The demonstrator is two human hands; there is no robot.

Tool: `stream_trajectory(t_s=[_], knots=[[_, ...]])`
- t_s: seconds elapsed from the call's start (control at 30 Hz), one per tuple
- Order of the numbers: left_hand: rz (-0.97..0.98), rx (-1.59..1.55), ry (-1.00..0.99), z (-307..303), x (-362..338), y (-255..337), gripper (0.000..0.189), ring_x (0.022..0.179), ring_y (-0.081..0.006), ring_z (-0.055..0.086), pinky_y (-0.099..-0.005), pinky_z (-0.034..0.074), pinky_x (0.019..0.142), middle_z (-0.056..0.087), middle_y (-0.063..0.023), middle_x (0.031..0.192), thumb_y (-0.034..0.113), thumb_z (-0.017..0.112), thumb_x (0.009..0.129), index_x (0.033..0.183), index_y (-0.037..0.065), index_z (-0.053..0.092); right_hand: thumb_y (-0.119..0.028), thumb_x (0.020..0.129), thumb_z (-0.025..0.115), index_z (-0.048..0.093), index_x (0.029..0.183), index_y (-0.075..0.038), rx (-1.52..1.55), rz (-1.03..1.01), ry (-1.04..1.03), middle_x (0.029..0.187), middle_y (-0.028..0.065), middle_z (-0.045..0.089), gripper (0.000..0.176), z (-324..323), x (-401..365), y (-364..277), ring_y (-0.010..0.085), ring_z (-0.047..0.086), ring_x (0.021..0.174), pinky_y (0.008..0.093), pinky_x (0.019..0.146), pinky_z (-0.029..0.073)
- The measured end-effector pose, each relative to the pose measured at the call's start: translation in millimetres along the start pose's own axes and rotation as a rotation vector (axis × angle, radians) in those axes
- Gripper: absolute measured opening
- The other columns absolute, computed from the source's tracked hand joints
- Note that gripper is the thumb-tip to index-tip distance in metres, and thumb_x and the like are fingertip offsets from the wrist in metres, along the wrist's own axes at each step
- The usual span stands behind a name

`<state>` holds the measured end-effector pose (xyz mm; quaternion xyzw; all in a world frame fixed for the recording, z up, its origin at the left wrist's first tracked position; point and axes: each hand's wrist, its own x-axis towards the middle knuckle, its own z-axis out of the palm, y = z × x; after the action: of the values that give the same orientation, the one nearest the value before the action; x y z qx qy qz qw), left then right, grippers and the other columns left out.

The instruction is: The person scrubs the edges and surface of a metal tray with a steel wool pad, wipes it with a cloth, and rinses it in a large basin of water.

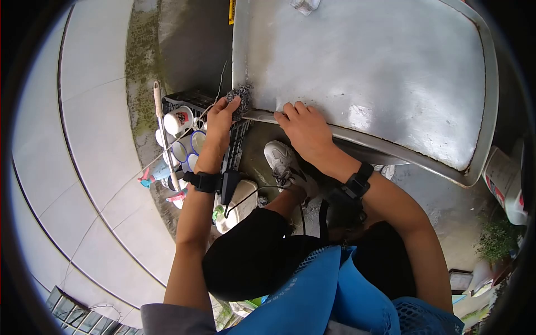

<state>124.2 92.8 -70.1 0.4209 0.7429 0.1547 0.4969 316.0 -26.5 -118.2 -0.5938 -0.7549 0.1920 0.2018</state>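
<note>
My left hand (222, 118) is closed around a dark, curly steel wool scourer (241, 101), pressed against the near left corner of a large metal tray (379, 67). The tray has a raised rim with brownish grime along its inner edge. My right hand (306, 133) grips the tray's near rim, fingers curled over the top; its thumb is hidden. A small crumpled, pale piece (305, 5) lies on the tray's far side. Both wrists carry black straps.
Left of the tray, a black crate (195, 100) stands beside white cups and cans (178, 120) and a long-handled tool (158, 103). A pale basin (237, 204) sits by my shoe (279, 162). A white jug (505, 187) and a plant (496, 240) are on the right.
</note>
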Motion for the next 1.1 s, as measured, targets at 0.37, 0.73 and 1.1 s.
stream_trajectory(t_s=[0.37, 0.73, 1.1], knots=[[0.157, -0.035, -0.072, 45.6, -8.5, 20.7, 0.033, 0.085, -0.0067, 0.057, -0.0219, 0.043, 0.078, 0.068, -0.0026, 0.099, 0.019, 0.069, 0.092, 0.114, -0.005, 0.066, -0.013, 0.081, 0.065, 0.071, 0.109, -0.017, 0.003, 0.023, 0.149, 0.087, -0.0001, 0.055, 0.029, -26.7, -12.3, 47.8, 0.0199, 0.056, 0.089, 0.0344, 0.078, 0.047], [0.239, -0.262, -0.213, 72.7, 22.9, 30.0, 0.023, 0.088, -0.0068, 0.059, -0.0233, 0.044, 0.085, 0.067, 0.0005, 0.099, 0.021, 0.064, 0.096, 0.109, 0.002, 0.066, -0.021, 0.084, 0.068, 0.072, 0.11, -0.016, -0.089, 0.032, 0.195, 0.09, -0.0007, 0.057, 0.026, -43.1, 9.7, 81.6, 0.0197, 0.056, 0.087, 0.0351, 0.077, 0.047], [0.169, -0.637, -0.064, 67.9, 22.4, 26.9, 0.024, 0.091, -0.012, 0.061, -0.0305, 0.046, 0.087, 0.066, -0.001, 0.101, 0.028, 0.062, 0.098, 0.109, 0.007, 0.063, -0.015, 0.081, 0.065, 0.072, 0.104, -0.013, -0.12, 0.006, 0.261, 0.087, 0.0008, 0.057, 0.023, -46.1, 27.0, 77.2, 0.0197, 0.057, 0.087, 0.0324, 0.075, 0.048]])
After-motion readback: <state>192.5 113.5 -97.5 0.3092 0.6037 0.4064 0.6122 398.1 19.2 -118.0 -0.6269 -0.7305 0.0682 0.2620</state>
